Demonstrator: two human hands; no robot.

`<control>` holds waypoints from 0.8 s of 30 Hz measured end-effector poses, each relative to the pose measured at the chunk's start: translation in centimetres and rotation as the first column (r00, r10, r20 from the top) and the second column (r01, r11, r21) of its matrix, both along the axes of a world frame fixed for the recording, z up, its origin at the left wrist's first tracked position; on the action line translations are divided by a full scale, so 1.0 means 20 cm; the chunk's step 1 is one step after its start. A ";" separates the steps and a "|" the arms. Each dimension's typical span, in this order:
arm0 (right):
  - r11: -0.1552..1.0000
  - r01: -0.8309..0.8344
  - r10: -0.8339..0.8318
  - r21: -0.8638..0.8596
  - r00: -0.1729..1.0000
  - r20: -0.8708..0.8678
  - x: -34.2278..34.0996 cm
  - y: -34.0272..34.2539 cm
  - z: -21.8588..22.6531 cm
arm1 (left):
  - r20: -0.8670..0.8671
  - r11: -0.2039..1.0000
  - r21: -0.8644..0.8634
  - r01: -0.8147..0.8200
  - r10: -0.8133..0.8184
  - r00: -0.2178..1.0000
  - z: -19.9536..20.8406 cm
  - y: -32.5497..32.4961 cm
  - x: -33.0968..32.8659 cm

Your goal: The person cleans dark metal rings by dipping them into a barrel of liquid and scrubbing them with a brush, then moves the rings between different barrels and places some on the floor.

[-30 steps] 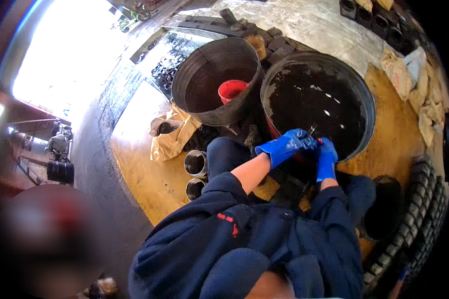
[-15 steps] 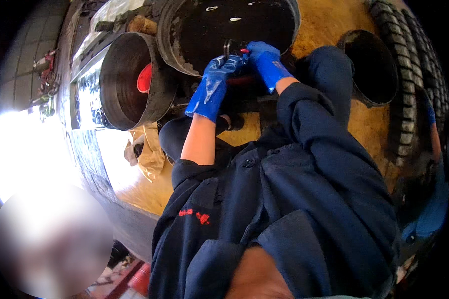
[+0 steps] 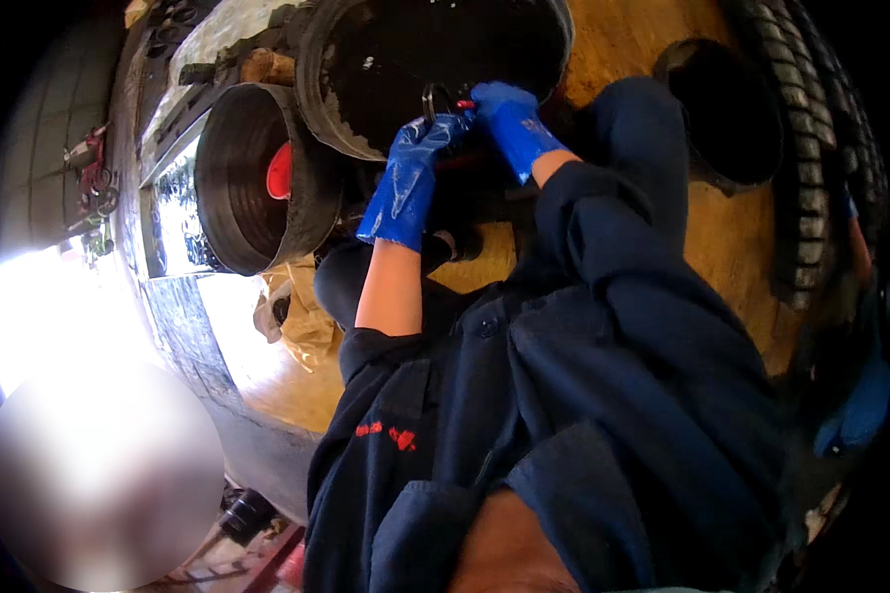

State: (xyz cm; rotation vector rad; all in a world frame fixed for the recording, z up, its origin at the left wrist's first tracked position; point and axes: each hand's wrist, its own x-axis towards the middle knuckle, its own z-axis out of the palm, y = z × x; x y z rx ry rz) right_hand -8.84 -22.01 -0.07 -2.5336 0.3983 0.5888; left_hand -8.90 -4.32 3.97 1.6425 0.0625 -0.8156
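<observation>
I'm seeing left hand (image 3: 420,153) clamping a half-hidden, curved dark piece (image 3: 428,99), right hand (image 3: 512,117) pinching a red stub (image 3: 465,104); crusted round tub (image 3: 318,117) running off-view.

Beneath me lies a yellow-brown floor panel (image 3: 728,242), its left edge washed nearly white. Beyond that edge runs grey floor (image 3: 267,463). Blinding white light (image 3: 49,311) floods in from my left. Farther ahead on that side, a dim grey surface (image 3: 49,148) carries faint grid lines, and pale floor (image 3: 239,38) shows.
</observation>
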 end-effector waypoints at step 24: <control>0.998 0.042 -0.023 -0.035 0.898 0.440 -0.09 -0.05 -0.47 | -0.008 0.577 -0.581 -0.573 0.701 0.713 0.53 1.73 1.09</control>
